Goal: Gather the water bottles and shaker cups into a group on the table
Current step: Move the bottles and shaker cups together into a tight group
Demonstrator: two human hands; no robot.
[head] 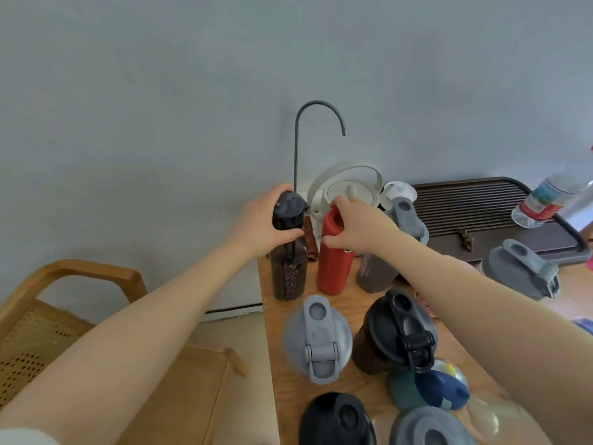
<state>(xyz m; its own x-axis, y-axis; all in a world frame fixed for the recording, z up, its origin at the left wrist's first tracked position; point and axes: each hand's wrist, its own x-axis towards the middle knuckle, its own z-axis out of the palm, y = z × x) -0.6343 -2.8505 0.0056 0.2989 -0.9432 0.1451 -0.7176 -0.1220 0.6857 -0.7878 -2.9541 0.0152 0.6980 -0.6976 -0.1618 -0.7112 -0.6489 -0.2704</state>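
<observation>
My left hand [263,220] grips the black lid of a dark brown bottle [288,271] standing at the table's far left corner. Just to its right, my right hand [356,224] holds the top of a red bottle [333,268]. A grey shaker cup [378,271] stands behind my right forearm. Closer to me stand a grey-lidded shaker [317,338], a black-lidded brown shaker [398,335], a blue-capped bottle [433,390], a black-lidded cup [337,419] and a grey-lidded cup [430,428]. Another grey shaker [523,268] stands at the right.
The wooden table [282,380] has its left edge beside a wooden chair [80,277]. A white kettle [349,187] under a curved grey spout [317,106] stands at the back. A clear plastic water bottle [545,200] lies tilted on a dark slatted tea tray [475,213].
</observation>
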